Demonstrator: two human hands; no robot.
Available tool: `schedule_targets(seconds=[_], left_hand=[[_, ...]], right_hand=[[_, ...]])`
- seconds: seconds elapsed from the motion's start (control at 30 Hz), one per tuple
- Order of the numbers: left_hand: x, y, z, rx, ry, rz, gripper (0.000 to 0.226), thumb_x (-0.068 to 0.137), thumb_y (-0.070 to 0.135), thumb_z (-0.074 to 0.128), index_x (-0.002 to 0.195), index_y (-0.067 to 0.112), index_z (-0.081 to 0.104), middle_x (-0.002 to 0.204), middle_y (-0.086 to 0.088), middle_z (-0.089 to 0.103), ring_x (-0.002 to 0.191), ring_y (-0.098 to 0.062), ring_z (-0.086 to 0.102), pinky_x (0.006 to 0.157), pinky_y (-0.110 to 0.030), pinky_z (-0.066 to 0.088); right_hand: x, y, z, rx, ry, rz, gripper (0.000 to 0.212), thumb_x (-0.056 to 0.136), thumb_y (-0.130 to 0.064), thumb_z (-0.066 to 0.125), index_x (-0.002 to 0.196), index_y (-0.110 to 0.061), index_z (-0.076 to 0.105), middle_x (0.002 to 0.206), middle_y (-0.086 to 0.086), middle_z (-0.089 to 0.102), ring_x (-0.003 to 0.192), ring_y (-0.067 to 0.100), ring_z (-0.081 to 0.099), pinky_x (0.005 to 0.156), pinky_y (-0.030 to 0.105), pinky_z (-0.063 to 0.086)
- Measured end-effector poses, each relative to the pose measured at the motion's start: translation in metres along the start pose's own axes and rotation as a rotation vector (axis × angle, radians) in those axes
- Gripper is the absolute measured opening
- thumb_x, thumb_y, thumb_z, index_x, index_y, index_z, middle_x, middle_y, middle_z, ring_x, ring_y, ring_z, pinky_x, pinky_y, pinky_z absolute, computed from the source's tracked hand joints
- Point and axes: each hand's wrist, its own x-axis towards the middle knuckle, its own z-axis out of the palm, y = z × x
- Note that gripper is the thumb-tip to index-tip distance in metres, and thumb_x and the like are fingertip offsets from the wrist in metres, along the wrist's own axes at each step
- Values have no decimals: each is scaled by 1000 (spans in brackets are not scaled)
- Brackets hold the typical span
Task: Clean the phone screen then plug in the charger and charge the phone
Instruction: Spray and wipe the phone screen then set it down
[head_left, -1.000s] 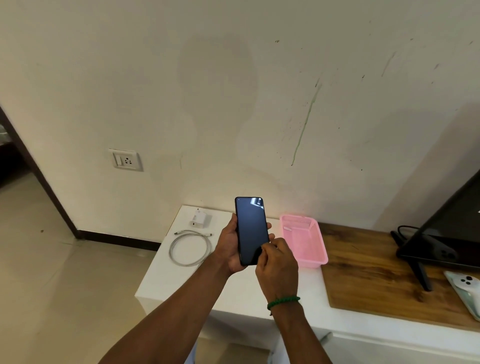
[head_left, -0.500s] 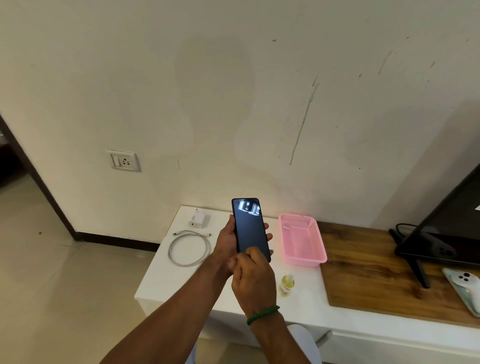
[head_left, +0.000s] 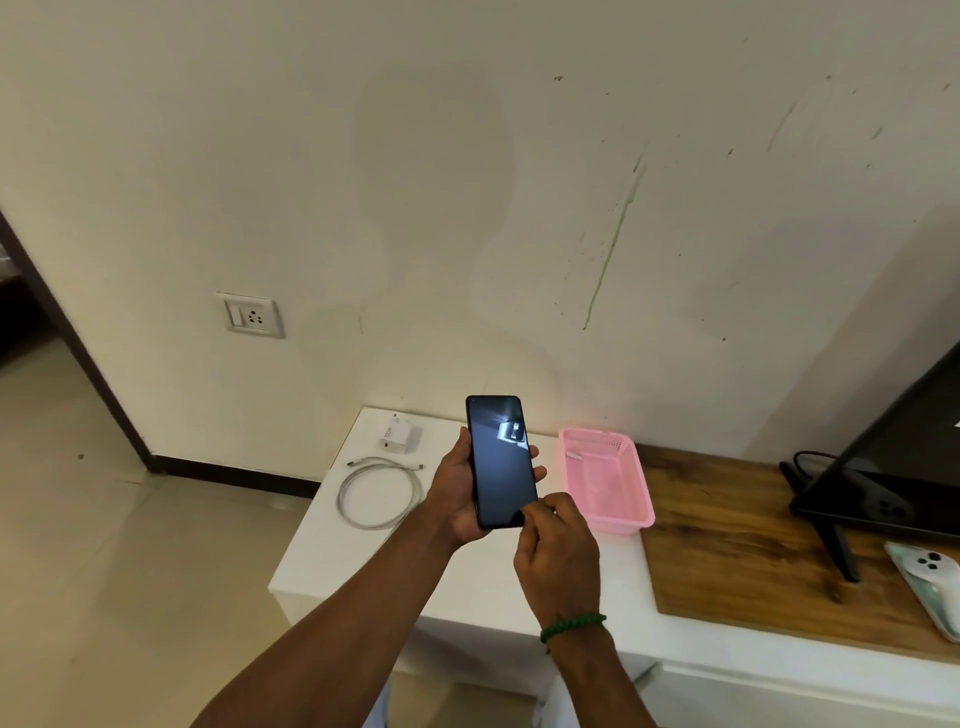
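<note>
Two things are cut by the frame far right of the phone (head_left: 501, 462): a dark screen on a stand (head_left: 893, 467) and, below it, a pale second handset (head_left: 930, 587). The phone's lower right corner is hidden behind my right hand (head_left: 558, 551), and its back is hidden by my left hand (head_left: 457, 499). Whether anything small sits inside my right fingers (head_left: 540, 512), I cannot tell. The glass is dark, with a bright reflection near the top. The print on the charger (head_left: 395, 435), left of the phone, is too small to read.

I hold the phone upright in the air above the white table (head_left: 363, 561). Left of the phone, the charger sits near the table's back edge, with the coiled white cable (head_left: 379, 491) just in front, apart from it. Right of the phone is the pink basket (head_left: 605, 483), close by, then a wooden board (head_left: 737, 545). The wall socket (head_left: 252, 316) is up and well left of the phone, past the table's left edge, with tiled floor below it.

My left hand grips the phone from behind, thumb along the left edge, fingertips (head_left: 537, 470) wrapped onto the right edge. My right fingers are curled tight, tips bunched on the lower right of the glass. A green band (head_left: 571, 626) is on that wrist.
</note>
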Motion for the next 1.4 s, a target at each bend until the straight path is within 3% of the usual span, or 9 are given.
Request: schedule_targets(seconds=[0.73, 1.0, 1.13, 1.23, 1.3, 1.4], left_hand=[[1, -1, -9, -19, -33, -36, 74, 92, 69, 24, 110, 15, 72, 110, -10, 68, 99, -33, 67, 86, -47, 50], [-3, -8, -9, 34, -25, -79, 75, 92, 69, 26, 127, 14, 61, 119, -15, 64, 96, -31, 62, 89, -43, 48], [-4, -14, -10, 93, 7, -101, 69, 88, 70, 35, 113, 16, 69, 110, -12, 68, 93, -30, 64, 96, -47, 43], [-5, -20, -10, 96, 8, -96, 65, 90, 68, 36, 107, 18, 74, 107, -11, 71, 90, -29, 68, 87, -43, 51], [-5, -24, -10, 86, -9, -109, 66, 91, 68, 35, 110, 18, 73, 110, -13, 71, 93, -32, 67, 89, -48, 52], [-7, -29, -8, 80, -59, -141, 68, 91, 69, 34, 118, 17, 69, 114, -17, 68, 99, -38, 64, 100, -60, 41]], right_hand=[[-2, 6, 1, -7, -17, -15, 13, 66, 2, 78, 75, -3, 70, 76, 11, 67, 63, 22, 66, 61, 27, 58], [19, 9, 0, 5, -21, -21, 8, 73, 2, 73, 74, -4, 67, 76, 10, 65, 61, 22, 63, 60, 28, 57], [39, 10, -1, -17, -35, 3, 5, 78, 0, 67, 74, -2, 66, 77, 12, 63, 62, 24, 61, 59, 28, 54], [58, 12, -1, -39, -38, 40, 10, 78, 3, 61, 70, -1, 64, 76, 12, 60, 62, 27, 57, 57, 35, 51], [71, 13, -1, -44, -32, 62, 12, 78, 2, 59, 68, 0, 64, 77, 13, 60, 62, 28, 56, 57, 35, 46], [88, 17, -2, -45, -38, 97, 15, 82, -1, 55, 71, 2, 65, 83, 14, 59, 65, 30, 56, 60, 38, 50]])
